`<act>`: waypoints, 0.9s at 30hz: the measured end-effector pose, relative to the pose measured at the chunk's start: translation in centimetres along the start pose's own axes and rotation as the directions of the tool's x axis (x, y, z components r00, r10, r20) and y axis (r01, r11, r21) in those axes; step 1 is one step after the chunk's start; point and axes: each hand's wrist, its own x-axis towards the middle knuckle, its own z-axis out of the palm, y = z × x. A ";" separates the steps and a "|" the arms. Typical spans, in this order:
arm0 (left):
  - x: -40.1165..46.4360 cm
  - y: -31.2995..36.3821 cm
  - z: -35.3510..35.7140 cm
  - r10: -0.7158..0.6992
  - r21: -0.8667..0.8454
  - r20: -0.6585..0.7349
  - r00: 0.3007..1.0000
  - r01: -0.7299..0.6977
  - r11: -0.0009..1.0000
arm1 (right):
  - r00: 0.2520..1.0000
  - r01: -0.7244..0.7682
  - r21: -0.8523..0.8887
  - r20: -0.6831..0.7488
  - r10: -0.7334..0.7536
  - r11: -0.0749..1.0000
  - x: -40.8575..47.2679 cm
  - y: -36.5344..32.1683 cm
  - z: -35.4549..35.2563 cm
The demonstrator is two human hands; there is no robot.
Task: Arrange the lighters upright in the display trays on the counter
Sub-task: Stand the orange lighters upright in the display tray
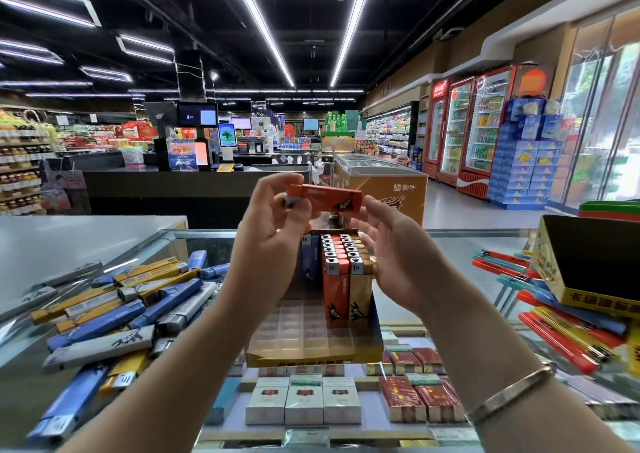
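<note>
- The orange lighter (323, 200) has a smooth, glossy plastic-looking body with a printed black design and a shiny metal cap at one end.
- The display tray (313, 348) looks like printed cardboard, with a clear plastic grid insert inside.
- The upright lighters (341, 272) in it have bright metal tops.
- The table (446, 244) has a reflective glass top with metal edging.
- The loose lighters (114, 307) look wrapped in a satin finish.
- The bracelet (512, 392) is polished metal.
- The yellow box (588, 262) is matt cardboard.
</note>
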 end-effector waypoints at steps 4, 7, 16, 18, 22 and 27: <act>0.5 0.6 -1.1 0.013 -0.049 0.070 0.997 -0.009 0.999 | 0.989 -0.083 -0.114 -0.133 0.068 0.990 0.6 0.6 -0.8; 0.4 0.6 -1.5 0.006 0.088 0.206 0.979 -0.024 0.996 | 0.977 -0.156 -0.175 -0.171 0.127 0.972 1.1 1.2 -1.2; 0.0 -0.4 -1.0 -0.159 0.087 0.398 0.904 0.136 0.987 | 0.967 -0.207 -0.136 -0.180 0.181 0.969 1.6 1.7 -1.8; 0.1 -0.5 -1.3 -0.182 0.078 0.412 0.893 0.164 0.983 | 0.966 -0.215 -0.132 -0.177 0.190 0.968 1.6 1.7 -1.9; 0.2 -0.7 -1.6 -0.197 0.252 0.446 0.873 0.088 0.964 | 0.965 -0.219 -0.124 -0.172 0.197 0.968 1.8 1.7 -2.1; 0.3 -0.7 -1.6 -0.159 0.301 0.431 0.888 0.025 0.953 | 0.968 -0.211 -0.137 -0.167 0.188 0.968 2.0 1.9 -2.3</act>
